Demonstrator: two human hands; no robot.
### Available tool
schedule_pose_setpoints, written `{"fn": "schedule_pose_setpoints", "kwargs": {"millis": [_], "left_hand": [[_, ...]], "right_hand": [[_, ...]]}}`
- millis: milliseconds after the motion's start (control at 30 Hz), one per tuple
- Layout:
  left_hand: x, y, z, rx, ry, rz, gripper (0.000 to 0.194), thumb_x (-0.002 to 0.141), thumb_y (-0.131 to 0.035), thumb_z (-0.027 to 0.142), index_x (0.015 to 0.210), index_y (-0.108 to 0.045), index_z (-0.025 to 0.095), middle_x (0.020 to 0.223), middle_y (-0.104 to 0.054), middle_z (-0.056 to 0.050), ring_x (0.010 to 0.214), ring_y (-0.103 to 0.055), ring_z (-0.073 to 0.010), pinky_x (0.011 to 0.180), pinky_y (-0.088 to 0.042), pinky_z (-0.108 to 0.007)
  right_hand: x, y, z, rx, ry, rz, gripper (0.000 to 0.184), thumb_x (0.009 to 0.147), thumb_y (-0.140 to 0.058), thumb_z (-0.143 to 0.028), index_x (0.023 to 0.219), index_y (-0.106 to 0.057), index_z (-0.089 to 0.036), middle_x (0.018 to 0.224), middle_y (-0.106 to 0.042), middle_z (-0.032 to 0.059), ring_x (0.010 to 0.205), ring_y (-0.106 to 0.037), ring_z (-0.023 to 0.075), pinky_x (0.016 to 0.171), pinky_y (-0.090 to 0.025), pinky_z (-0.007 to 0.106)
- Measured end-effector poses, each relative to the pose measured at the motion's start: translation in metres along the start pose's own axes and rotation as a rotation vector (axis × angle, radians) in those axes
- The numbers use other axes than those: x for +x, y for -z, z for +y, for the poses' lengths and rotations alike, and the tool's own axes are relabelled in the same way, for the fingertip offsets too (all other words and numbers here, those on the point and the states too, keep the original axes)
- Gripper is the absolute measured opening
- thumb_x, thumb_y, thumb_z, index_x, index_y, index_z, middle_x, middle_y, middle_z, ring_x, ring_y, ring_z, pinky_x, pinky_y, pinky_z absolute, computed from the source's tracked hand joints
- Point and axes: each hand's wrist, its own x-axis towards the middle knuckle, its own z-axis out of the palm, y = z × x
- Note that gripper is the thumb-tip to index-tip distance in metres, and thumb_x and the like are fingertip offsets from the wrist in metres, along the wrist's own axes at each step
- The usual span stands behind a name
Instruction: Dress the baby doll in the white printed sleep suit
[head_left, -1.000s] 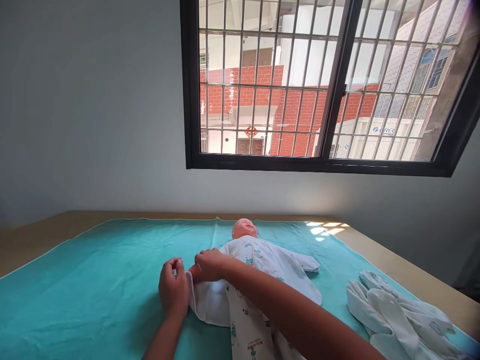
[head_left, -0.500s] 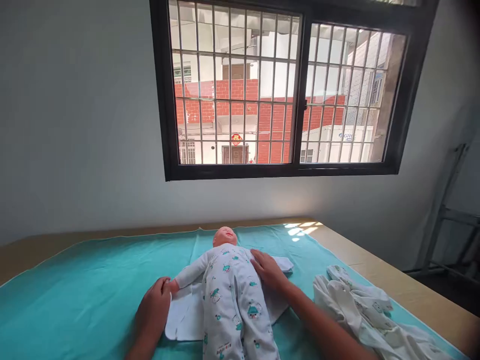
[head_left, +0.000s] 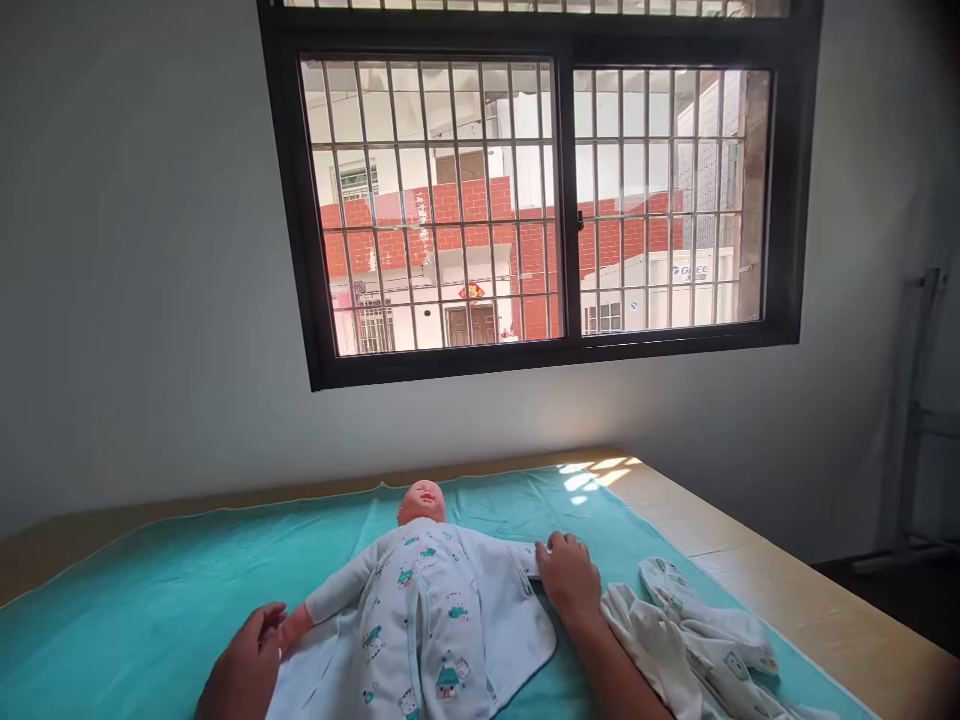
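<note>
A baby doll [head_left: 421, 502] lies on its back, head toward the window, in a white romper [head_left: 420, 600] printed with teal figures. My left hand [head_left: 244, 660] is closed around the doll's hand [head_left: 295, 630], at the end of its long-sleeved arm. On the other side, a white garment [head_left: 517, 625] spreads out from under the doll. My right hand [head_left: 570, 575] has its fingers curled on the end of that garment's sleeve [head_left: 525, 557]. Whether the doll's other arm is inside this sleeve is hidden.
A teal cloth [head_left: 187, 570] covers much of the wooden table [head_left: 750, 560]. Crumpled white baby clothes [head_left: 697, 630] lie right of my right forearm. Behind the table are a wall and a barred window [head_left: 442, 230]. A metal frame [head_left: 911, 430] stands at the far right.
My right hand has moved from the doll's side out to the sleeve end, and the sleeve now stretches sideways. My left hand stays at the doll's hand. The view has shifted.
</note>
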Motion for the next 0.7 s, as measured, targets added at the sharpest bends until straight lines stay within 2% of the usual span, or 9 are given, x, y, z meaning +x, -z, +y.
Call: {"fn": "schedule_pose_setpoints", "kwargs": {"millis": [67, 133, 200, 267, 400, 467, 567, 633, 700], "left_hand": [[-0.005, -0.004, 0.014, 0.003, -0.055, 0.014, 0.033, 0.082, -0.037, 0.039, 0.097, -0.062, 0.023, 0.114, -0.070, -0.011, 0.103, -0.064, -0.0295, 0.087, -0.050, -0.040], [-0.013, -0.012, 0.040, 0.008, -0.196, 0.004, 0.038, 0.083, -0.035, 0.045, 0.099, -0.062, 0.023, 0.112, -0.069, -0.011, 0.103, -0.063, -0.0293, 0.088, -0.050, -0.041], [-0.026, -0.021, 0.080, 0.021, -0.384, -0.034, 0.041, 0.085, -0.033, 0.046, 0.100, -0.063, 0.023, 0.112, -0.068, -0.010, 0.106, -0.062, -0.0277, 0.091, -0.049, -0.041], [-0.042, -0.032, 0.127, 0.077, -0.540, -0.152, 0.043, 0.090, -0.030, 0.043, 0.107, -0.062, 0.022, 0.115, -0.067, -0.008, 0.108, -0.060, -0.0248, 0.094, -0.048, -0.039], [-0.066, -0.056, 0.207, 0.475, -0.770, -0.348, 0.031, 0.087, -0.043, 0.029, 0.105, -0.067, 0.020, 0.123, -0.064, -0.011, 0.114, -0.056, -0.0271, 0.098, -0.043, -0.041], [-0.068, -0.068, 0.229, 0.592, -0.790, -0.403, 0.029, 0.085, -0.048, 0.024, 0.104, -0.068, 0.017, 0.124, -0.063, -0.015, 0.116, -0.055, -0.0307, 0.099, -0.041, -0.046], [-0.061, -0.086, 0.246, 0.723, -0.746, -0.498, 0.028, 0.081, -0.058, 0.021, 0.106, -0.068, 0.013, 0.121, -0.064, -0.016, 0.113, -0.058, -0.0320, 0.092, -0.046, -0.049], [-0.054, -0.098, 0.252, 0.798, -0.708, -0.551, 0.039, 0.077, -0.068, 0.023, 0.115, -0.063, 0.014, 0.123, -0.063, -0.014, 0.112, -0.059, -0.0303, 0.090, -0.049, -0.049], [-0.049, -0.108, 0.257, 0.846, -0.685, -0.587, 0.062, 0.067, -0.077, 0.025, 0.125, -0.057, 0.015, 0.126, -0.061, -0.015, 0.114, -0.059, -0.0318, 0.091, -0.049, -0.049]], "right_hand": [[0.000, 0.002, 0.003, -0.048, -0.054, -0.002, 0.031, 0.095, -0.039, -0.036, 0.100, -0.064, -0.018, 0.109, -0.065, 0.0178, 0.105, -0.061, 0.0338, 0.078, -0.046, 0.042], [0.000, 0.004, 0.004, -0.050, -0.059, -0.043, 0.032, 0.097, -0.037, -0.037, 0.100, -0.062, -0.018, 0.106, -0.067, 0.0169, 0.101, -0.064, 0.0324, 0.080, -0.046, 0.043], [0.000, 0.005, 0.004, -0.012, -0.050, -0.089, 0.033, 0.098, -0.035, -0.038, 0.098, -0.061, -0.017, 0.103, -0.069, 0.0157, 0.099, -0.066, 0.0320, 0.082, -0.045, 0.045], [0.002, 0.006, 0.005, 0.013, -0.051, -0.114, 0.032, 0.097, -0.035, -0.036, 0.097, -0.061, -0.017, 0.103, -0.070, 0.0149, 0.099, -0.066, 0.0317, 0.084, -0.044, 0.045], [0.006, 0.008, 0.012, 0.013, -0.067, -0.126, 0.030, 0.096, -0.038, -0.034, 0.103, -0.060, -0.014, 0.107, -0.069, 0.0172, 0.101, -0.066, 0.0334, 0.083, -0.044, 0.044], [0.008, 0.009, 0.018, 0.026, -0.063, -0.134, 0.030, 0.095, -0.040, -0.035, 0.102, -0.061, -0.014, 0.105, -0.070, 0.0181, 0.100, -0.066, 0.0341, 0.080, -0.044, 0.042], [0.010, 0.006, 0.022, 0.087, -0.018, -0.155, 0.026, 0.093, -0.043, -0.035, 0.097, -0.062, -0.017, 0.098, -0.072, 0.0145, 0.095, -0.068, 0.0314, 0.075, -0.043, 0.037], [0.010, 0.003, 0.023, 0.140, 0.002, -0.156, 0.022, 0.092, -0.044, -0.031, 0.096, -0.062, -0.019, 0.096, -0.073, 0.0117, 0.093, -0.068, 0.0292, 0.071, -0.041, 0.033], [0.010, 0.000, 0.022, 0.198, 0.000, -0.149, 0.020, 0.092, -0.043, -0.027, 0.096, -0.062, -0.021, 0.096, -0.074, 0.0096, 0.092, -0.068, 0.0267, 0.068, -0.039, 0.031]]}}
